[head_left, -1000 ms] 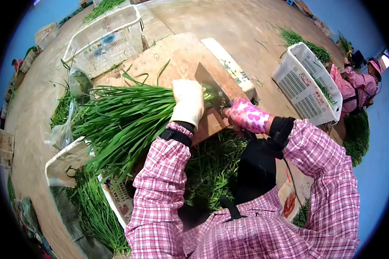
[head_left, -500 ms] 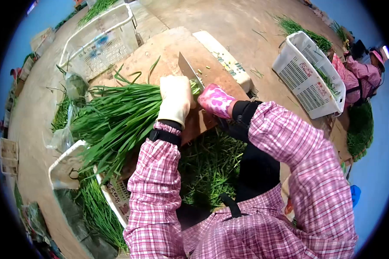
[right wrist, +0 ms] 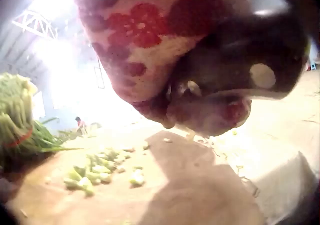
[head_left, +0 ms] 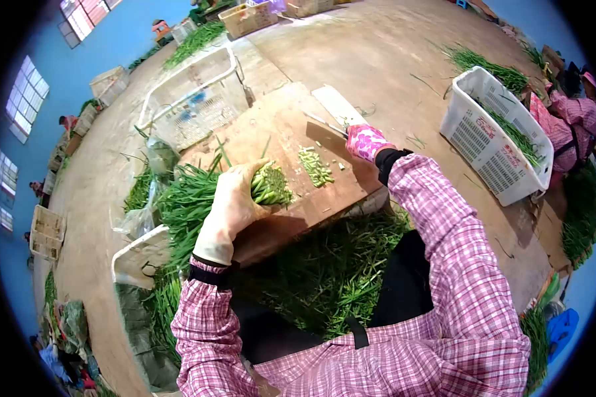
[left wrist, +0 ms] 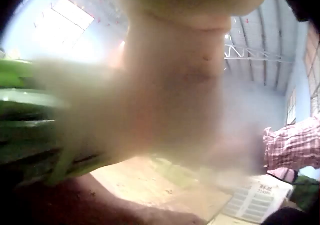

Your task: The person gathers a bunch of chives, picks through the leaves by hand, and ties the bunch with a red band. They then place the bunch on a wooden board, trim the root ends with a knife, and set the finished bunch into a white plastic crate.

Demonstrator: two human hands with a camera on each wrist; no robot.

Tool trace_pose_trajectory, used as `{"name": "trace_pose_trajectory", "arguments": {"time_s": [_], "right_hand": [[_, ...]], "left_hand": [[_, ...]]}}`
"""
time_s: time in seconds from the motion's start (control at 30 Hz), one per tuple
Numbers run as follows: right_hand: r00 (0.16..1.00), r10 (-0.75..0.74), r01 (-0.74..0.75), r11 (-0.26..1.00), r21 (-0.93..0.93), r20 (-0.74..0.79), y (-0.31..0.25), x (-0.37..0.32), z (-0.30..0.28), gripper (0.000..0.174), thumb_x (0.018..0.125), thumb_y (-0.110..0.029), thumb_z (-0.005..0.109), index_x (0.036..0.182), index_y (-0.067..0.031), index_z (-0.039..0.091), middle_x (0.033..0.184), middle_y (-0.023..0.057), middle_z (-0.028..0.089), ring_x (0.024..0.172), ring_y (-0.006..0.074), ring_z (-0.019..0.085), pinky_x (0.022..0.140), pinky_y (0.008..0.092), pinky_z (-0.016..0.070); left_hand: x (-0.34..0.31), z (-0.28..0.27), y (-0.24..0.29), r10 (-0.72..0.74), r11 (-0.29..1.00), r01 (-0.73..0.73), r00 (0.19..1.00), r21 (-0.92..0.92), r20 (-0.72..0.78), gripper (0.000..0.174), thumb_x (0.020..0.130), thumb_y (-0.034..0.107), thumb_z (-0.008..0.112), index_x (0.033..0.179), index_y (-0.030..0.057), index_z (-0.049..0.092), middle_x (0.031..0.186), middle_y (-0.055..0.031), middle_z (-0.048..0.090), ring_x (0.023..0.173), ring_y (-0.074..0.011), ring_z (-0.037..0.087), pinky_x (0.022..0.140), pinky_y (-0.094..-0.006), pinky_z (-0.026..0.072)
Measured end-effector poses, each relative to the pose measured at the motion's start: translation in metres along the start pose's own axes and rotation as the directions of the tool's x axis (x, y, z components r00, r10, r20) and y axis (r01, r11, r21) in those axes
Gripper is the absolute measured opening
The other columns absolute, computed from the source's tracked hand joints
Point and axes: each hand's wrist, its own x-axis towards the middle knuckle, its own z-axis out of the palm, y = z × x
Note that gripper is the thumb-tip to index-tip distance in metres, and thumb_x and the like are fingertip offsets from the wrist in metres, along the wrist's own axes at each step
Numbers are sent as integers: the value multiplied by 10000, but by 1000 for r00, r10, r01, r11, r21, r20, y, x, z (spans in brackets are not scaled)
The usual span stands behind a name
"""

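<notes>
My left hand [head_left: 230, 205], in a cream glove, grips a thick bundle of garlic chives [head_left: 271, 185] near its cut ends, at the left of a wooden board [head_left: 281, 119]. The long green leaves trail off to the left. In the right wrist view a red band [right wrist: 20, 137] circles the bundle. A pink flowered glove covers my right hand [head_left: 367, 142], which holds a cleaver [head_left: 324, 124] by its dark handle [right wrist: 240, 65] over the board's far right edge. Chopped stem pieces [head_left: 314, 167] lie on the board between the hands. Blur fills much of the left wrist view.
A white crate [head_left: 192, 109] stands behind the board, and another white crate [head_left: 487, 145] on the floor at right. Loose greens [head_left: 331, 264] are heaped below the board's near edge. Beside the bundle is a plastic bag [head_left: 159, 159]. Another person [head_left: 573, 126] is at far right.
The hands have moved apart: the left drew the bundle left and turned its cut ends up, and the right carried the cleaver away to the right. Cut stem pieces now show on the board.
</notes>
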Motion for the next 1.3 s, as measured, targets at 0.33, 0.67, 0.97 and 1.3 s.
{"name": "trace_pose_trajectory", "arguments": {"time_s": [0.33, 0.67, 0.97, 1.3], "right_hand": [[873, -287, 28, 836, 547, 394, -51, -109, -56, 253, 878, -299, 632, 954, -58, 643, 839, 182, 677, 802, 326, 687, 685, 423, 544], [980, 124, -179, 891, 418, 155, 12, -170, -73, 370, 843, -214, 644, 1172, -47, 612, 941, 196, 689, 924, 373, 675, 833, 454, 544], [990, 118, -129, 978, 167, 73, -62, -77, -13, 253, 876, -93, 531, 1088, -6, 636, 899, 177, 714, 887, 332, 717, 787, 428, 573], [968, -154, 237, 819, 522, -197, -104, -29, -54, 471, 999, -305, 557, 1408, -77, 512, 1450, 162, 501, 1350, 319, 463, 1127, 417, 384]], "left_hand": [[4, -14, -7, -135, 976, 135, 991, -172, 11, 828, 566, 149, 940, 1311, 61, 590, 1101, -118, 683, 1025, -254, 646, 944, -363, 500], [23, 51, 0, -110, 961, 21, 944, 276, 312, 1179, 544, 485, 927, 1476, 14, 379, 1443, -229, 484, 1373, -380, 421, 1151, -450, 325], [3, 55, 6, -246, 881, 65, 909, 469, 336, 1191, 604, 462, 907, 1549, 114, 271, 1567, -145, 370, 1466, -320, 315, 1210, -470, 232], [-8, 73, -10, -124, 903, 51, 982, 426, 146, 1051, 549, 372, 934, 1440, 124, 436, 1391, -95, 534, 1336, -284, 456, 1154, -478, 306]]}}
